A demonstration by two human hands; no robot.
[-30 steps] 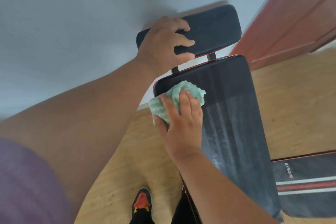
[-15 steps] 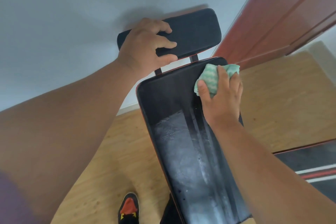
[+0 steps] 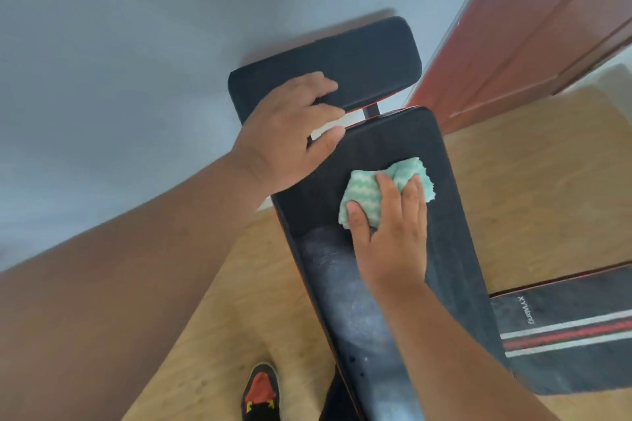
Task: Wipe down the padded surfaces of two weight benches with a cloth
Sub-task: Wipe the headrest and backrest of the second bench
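Observation:
A long black back pad [image 3: 448, 215] of a weight bench runs from the lower middle up to the centre, dusty grey along its lower left part. Above it sits a smaller black headrest pad [image 3: 369, 58]. My left hand [image 3: 290, 133] grips the left end of the headrest pad, fingers curled over its front edge. My right hand [image 3: 393, 225] presses a crumpled green-and-white cloth [image 3: 362, 191] onto the upper middle of the back pad. A second bench pad [image 3: 574, 328] with white and red stripes lies at the lower right.
A grey wall fills the upper left. A red-brown door [image 3: 547, 27] stands at the upper right. Light wooden floor [image 3: 533, 188] surrounds the benches. My black and red shoe [image 3: 260, 393] is at the bottom, left of the bench.
My right hand has dragged the cloth from the pad's top right corner back down toward the middle. My left hand stays on the headrest pad. The camera view has shifted.

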